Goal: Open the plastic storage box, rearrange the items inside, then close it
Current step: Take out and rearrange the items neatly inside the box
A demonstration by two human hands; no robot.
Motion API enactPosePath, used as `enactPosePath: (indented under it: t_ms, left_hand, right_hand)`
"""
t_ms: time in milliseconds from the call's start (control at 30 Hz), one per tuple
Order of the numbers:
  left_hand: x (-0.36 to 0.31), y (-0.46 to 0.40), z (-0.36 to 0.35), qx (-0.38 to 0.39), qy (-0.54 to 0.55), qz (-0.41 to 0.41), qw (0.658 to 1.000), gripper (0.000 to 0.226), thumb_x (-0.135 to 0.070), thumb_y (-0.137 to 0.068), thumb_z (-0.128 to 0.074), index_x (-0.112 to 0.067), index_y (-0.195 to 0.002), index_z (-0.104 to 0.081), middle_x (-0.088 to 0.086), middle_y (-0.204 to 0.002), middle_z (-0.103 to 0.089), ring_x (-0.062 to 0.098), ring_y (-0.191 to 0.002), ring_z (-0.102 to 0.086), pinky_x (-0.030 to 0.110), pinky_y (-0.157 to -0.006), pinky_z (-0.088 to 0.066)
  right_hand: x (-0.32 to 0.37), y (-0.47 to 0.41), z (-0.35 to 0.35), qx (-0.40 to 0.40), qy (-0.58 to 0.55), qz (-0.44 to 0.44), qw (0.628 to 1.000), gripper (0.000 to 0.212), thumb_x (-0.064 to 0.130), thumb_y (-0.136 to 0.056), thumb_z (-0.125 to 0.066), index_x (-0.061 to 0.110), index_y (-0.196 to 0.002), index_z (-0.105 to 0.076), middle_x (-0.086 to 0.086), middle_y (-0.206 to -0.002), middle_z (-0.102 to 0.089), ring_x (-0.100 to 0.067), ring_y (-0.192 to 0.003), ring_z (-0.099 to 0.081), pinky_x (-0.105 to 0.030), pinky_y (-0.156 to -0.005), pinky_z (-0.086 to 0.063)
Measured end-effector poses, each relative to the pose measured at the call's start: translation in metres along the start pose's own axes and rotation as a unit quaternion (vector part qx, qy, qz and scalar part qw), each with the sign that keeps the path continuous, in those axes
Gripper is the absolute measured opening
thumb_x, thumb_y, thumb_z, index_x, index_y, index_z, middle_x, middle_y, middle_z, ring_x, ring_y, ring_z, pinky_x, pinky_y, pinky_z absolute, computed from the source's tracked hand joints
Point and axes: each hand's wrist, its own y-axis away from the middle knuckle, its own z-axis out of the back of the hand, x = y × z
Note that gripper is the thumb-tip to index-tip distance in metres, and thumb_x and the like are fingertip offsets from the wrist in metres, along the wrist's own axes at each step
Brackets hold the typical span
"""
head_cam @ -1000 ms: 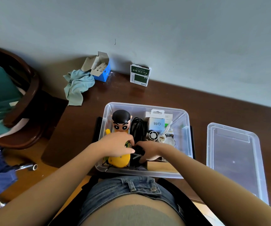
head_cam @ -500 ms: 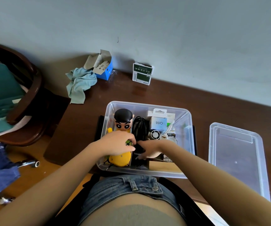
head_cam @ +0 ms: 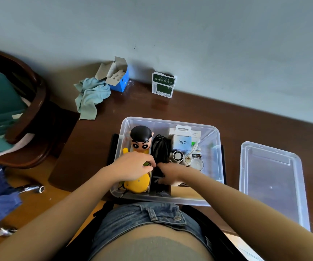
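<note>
The clear plastic storage box (head_cam: 170,198) sits open on the dark wooden table (head_cam: 227,121), at its near edge, right in front of the person. Inside, along the left wall, lies a cartoon doll (head_cam: 140,140) with black hair and a yellow body; next to it a coil of black cable (head_cam: 160,147); then a white packet marked Q88 (head_cam: 181,142), a small round fan (head_cam: 177,156) and a few other small bits too jumbled to name. A brown cardboard piece (head_cam: 187,193) lies at the near right of the floor. The right end of the box holds little.

The left hand (head_cam: 133,166) rests over the doll's body, fingers curled down onto it. The right hand (head_cam: 170,173) reaches into the middle beside the cable, fingers bent around something dark; exactly what it grips I cannot tell. The two hands nearly touch.

The box's clear lid (head_cam: 272,183) lies flat on the table to the right, apart from the box. Toward the wall stand a green carton (head_cam: 163,85), an open blue box (head_cam: 118,76) and a crumpled light-blue cloth (head_cam: 91,95), all well away from the storage box
</note>
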Motion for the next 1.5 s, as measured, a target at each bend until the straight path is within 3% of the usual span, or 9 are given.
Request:
enactPosePath:
  t_ms: [233,567,633,767,867,967,1033,1200,1500]
  left_hand:
    - [0.000,0.000,-0.002,0.007,-0.002,0.007,1.000,0.025,-0.032,-0.098,-0.045,-0.032,-0.119,-0.059,-0.004,-0.112,-0.067,0.014,-0.098,-0.062,0.040,-0.085,-0.051]
    - [0.000,-0.003,-0.004,-0.005,0.002,0.007,1.000,0.022,-0.032,-0.098,-0.046,-0.031,-0.115,-0.060,-0.004,-0.106,-0.067,0.013,-0.093,-0.060,0.040,-0.083,-0.051]
    - [0.001,-0.004,-0.004,-0.002,0.005,0.004,1.000,0.023,-0.032,-0.098,-0.045,-0.031,-0.116,-0.060,-0.002,-0.105,-0.067,0.014,-0.089,-0.061,0.040,-0.081,-0.051]
    - [0.000,-0.007,-0.002,0.014,-0.013,-0.003,1.000,0.024,-0.028,-0.099,-0.042,-0.026,-0.115,-0.060,-0.007,-0.105,-0.063,0.012,-0.080,-0.059,0.029,-0.069,-0.049]
    - [-0.008,-0.013,0.001,0.043,-0.040,-0.025,0.998,0.021,-0.019,-0.099,-0.037,-0.019,-0.092,-0.057,-0.001,-0.094,-0.054,0.020,-0.078,-0.053,0.030,-0.069,-0.042]
    - [-0.021,-0.021,0.002,0.086,-0.088,-0.046,0.991,0.036,-0.015,-0.100,-0.033,-0.018,-0.116,-0.065,-0.002,-0.124,-0.060,0.019,-0.106,-0.057,0.036,-0.088,-0.049]
    - [-0.030,-0.026,0.001,0.090,-0.113,-0.061,0.988,0.037,-0.017,-0.100,-0.034,-0.020,-0.124,-0.062,-0.005,-0.132,-0.058,0.017,-0.110,-0.058,0.039,-0.088,-0.051]
    - [-0.045,-0.042,-0.008,-0.091,-0.109,-0.034,0.989,0.023,-0.024,-0.096,-0.044,-0.022,-0.101,-0.066,-0.007,-0.088,-0.068,0.017,-0.078,-0.061,0.027,-0.053,-0.040]
    - [-0.064,-0.064,-0.018,-0.208,-0.215,-0.050,0.953,0.038,-0.047,-0.087,-0.062,-0.017,-0.107,-0.051,0.000,-0.083,-0.066,0.019,-0.075,-0.063,0.031,-0.057,-0.046]
  right_hand:
    - [0.014,-0.008,-0.007,-0.083,0.100,-0.052,0.990,0.015,0.011,-0.092,-0.053,0.005,-0.105,-0.058,-0.013,-0.105,-0.063,-0.031,-0.094,-0.062,-0.033,-0.066,-0.045]
    - [0.020,-0.001,-0.001,-0.069,0.122,-0.024,0.990,0.015,0.002,-0.089,-0.055,0.001,-0.103,-0.059,-0.014,-0.101,-0.063,-0.028,-0.083,-0.060,-0.032,-0.062,-0.045]
    - [0.015,0.009,0.007,-0.039,0.084,0.023,0.995,0.022,0.012,-0.095,-0.049,0.001,-0.112,-0.057,-0.017,-0.103,-0.064,-0.028,-0.082,-0.057,-0.034,-0.066,-0.045]
    - [-0.005,0.045,0.019,-0.051,-0.070,0.074,0.994,0.034,0.012,-0.100,-0.038,0.009,-0.129,-0.056,-0.004,-0.130,-0.058,-0.019,-0.117,-0.054,-0.029,-0.098,-0.042]
    - [-0.026,0.070,0.016,-0.085,-0.152,0.045,0.984,0.032,0.016,-0.101,-0.039,0.011,-0.122,-0.062,-0.001,-0.121,-0.065,-0.014,-0.108,-0.060,-0.026,-0.094,-0.045]
    - [-0.043,0.083,0.004,-0.127,-0.210,-0.019,0.969,0.031,0.017,-0.100,-0.040,0.010,-0.117,-0.065,-0.001,-0.115,-0.066,-0.014,-0.099,-0.062,-0.026,-0.088,-0.049]
    - [-0.051,0.087,-0.004,-0.182,-0.196,-0.067,0.961,0.029,0.020,-0.097,-0.044,0.008,-0.109,-0.068,-0.002,-0.110,-0.069,-0.018,-0.097,-0.063,-0.030,-0.086,-0.050]
    - [-0.057,0.085,-0.012,-0.285,-0.217,-0.137,0.923,0.032,0.029,-0.095,-0.051,0.016,-0.123,-0.058,0.004,-0.111,-0.067,-0.014,-0.099,-0.061,-0.025,-0.082,-0.046]
    - [-0.047,0.039,-0.006,-0.254,-0.192,-0.189,0.929,0.018,0.028,-0.093,-0.054,0.012,-0.099,-0.048,-0.007,-0.093,-0.063,-0.024,-0.086,-0.061,-0.027,-0.058,-0.040]
